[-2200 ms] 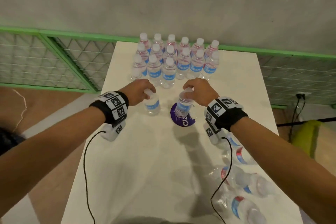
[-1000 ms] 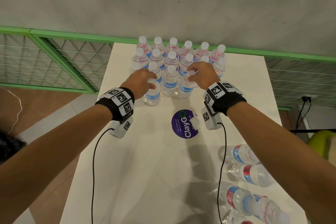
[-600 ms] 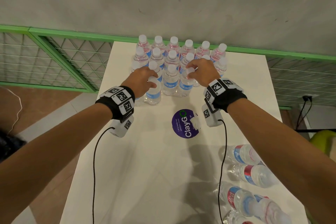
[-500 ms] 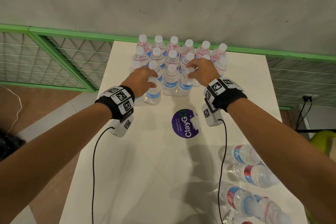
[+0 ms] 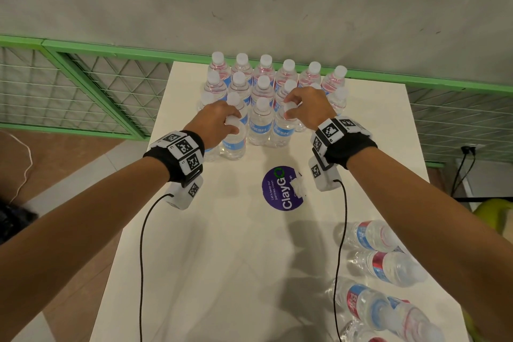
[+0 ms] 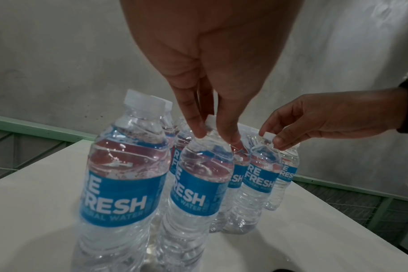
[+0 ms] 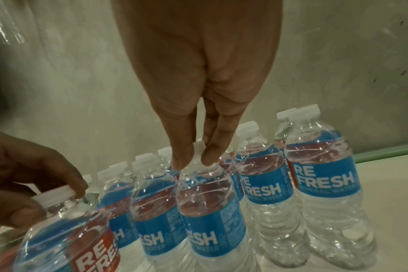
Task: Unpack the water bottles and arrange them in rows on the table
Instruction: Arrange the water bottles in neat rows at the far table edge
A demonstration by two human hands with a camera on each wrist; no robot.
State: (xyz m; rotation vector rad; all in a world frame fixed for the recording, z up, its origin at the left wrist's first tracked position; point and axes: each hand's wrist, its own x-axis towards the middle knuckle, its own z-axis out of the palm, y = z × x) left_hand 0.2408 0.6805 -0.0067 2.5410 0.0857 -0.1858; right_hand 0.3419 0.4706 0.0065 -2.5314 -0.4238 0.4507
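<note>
Several upright water bottles (image 5: 262,83) with blue labels stand in rows at the far end of the white table (image 5: 222,272). My left hand (image 5: 231,123) pinches the cap of a bottle (image 5: 234,144) standing at the left of the nearest row; the left wrist view shows the fingers (image 6: 196,127) round its cap. My right hand (image 5: 291,108) pinches the cap of another bottle (image 5: 283,130) two places to the right. In the right wrist view its fingertips (image 7: 182,162) clasp that cap above the bottle (image 7: 210,211).
Several more bottles (image 5: 388,266) lie on their sides at the near right of the table. A round purple sticker (image 5: 283,189) marks the table's middle. A green mesh railing (image 5: 83,86) and a grey wall stand behind the table.
Both hands carried their bottles away from the purple sticker to the nearest row. Over the last half second they have hardly moved.
</note>
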